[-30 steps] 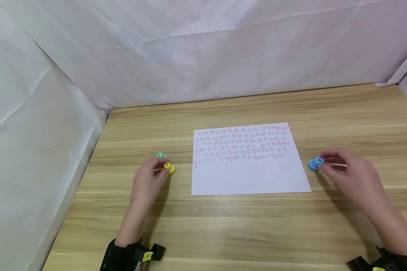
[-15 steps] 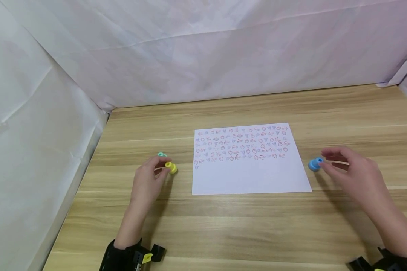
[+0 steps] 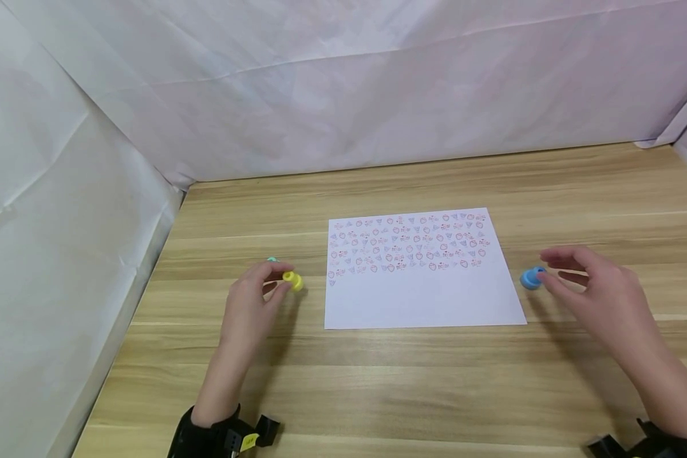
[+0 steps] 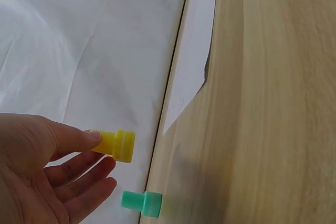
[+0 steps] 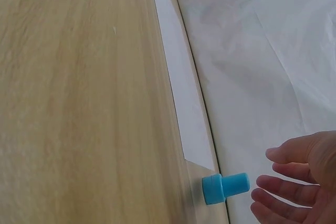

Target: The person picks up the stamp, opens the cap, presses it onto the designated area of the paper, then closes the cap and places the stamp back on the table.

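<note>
Wooden table (image 3: pixel 412 381): left hand (image 3: pixel 250 305) pinches yellow stamp (image 3: pixel 293 280) beside paper's (image 3: pixel 423 299) edge; right hand (image 3: pixel 598 294) spread

— What do we have around us here?
— We see a wooden table (image 3: pixel 412 394) with pale grain running crosswise.
— And behind it?
— White creased sheeting (image 3: pixel 343 89) closes us in at the back and along the left side (image 3: pixel 51 267), evenly lit.

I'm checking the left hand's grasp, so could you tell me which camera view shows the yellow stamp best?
The left wrist view: the yellow stamp shows large, pinched by the left hand. The head view shows it small; the right wrist view misses it.
</note>
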`<state>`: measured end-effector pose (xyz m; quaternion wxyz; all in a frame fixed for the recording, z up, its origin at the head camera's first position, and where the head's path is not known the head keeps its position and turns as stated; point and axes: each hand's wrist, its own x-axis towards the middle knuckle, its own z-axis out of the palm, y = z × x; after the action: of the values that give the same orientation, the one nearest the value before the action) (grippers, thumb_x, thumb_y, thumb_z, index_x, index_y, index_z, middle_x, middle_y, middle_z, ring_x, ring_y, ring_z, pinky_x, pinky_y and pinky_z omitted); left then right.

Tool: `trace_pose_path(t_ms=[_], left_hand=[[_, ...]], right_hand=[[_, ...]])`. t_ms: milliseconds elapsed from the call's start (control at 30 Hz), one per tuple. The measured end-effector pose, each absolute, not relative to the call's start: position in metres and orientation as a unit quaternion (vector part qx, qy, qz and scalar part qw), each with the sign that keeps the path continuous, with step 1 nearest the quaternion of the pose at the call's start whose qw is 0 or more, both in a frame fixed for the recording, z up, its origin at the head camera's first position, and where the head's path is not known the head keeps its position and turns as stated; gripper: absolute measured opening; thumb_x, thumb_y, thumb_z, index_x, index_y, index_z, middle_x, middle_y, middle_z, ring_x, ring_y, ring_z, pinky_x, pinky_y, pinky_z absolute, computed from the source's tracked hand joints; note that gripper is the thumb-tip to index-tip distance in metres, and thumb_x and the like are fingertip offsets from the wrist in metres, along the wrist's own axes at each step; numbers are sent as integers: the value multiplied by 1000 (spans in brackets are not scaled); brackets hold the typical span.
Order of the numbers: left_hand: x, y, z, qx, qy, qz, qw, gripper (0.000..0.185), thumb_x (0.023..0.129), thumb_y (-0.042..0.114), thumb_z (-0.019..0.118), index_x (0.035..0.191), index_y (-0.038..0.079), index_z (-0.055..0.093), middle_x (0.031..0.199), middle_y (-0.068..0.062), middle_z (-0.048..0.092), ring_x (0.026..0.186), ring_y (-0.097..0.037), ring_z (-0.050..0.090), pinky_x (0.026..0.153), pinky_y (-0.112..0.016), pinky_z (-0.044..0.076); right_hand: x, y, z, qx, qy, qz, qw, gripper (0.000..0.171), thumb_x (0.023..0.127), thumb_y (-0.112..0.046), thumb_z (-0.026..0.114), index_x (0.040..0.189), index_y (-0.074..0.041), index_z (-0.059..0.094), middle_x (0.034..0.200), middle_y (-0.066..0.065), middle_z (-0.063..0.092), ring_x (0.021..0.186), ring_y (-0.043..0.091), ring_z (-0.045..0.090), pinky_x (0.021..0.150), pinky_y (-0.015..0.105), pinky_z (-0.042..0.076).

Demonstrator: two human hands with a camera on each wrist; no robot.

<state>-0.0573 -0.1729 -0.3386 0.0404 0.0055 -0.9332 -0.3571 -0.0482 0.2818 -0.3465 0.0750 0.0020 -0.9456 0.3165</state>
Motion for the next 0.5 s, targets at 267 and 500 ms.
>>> trace_pose_path(t_ms=[267, 500], left_hand=[[-54, -166, -329, -10, -936, -349, 48, 23, 91, 4, 71, 113, 7, 70, 116, -9, 70, 114, -27, 66, 95, -38, 60], [-51, -157, -322, -31, -939, -339, 60, 23, 88, 3, 73, 111, 9, 72, 110, -6, 71, 107, -26, 67, 95, -39, 60]], right_hand=[[-48, 275, -341, 20, -944, 317, 86, 38, 89, -27, 77, 121, -9, 66, 115, 20, 71, 86, -37, 39, 70, -7, 37], [-47, 264, -339, 43, -934, 337, 111, 33, 87, -12, 77, 118, -8, 68, 111, 8, 72, 94, -35, 42, 78, -10, 37]])
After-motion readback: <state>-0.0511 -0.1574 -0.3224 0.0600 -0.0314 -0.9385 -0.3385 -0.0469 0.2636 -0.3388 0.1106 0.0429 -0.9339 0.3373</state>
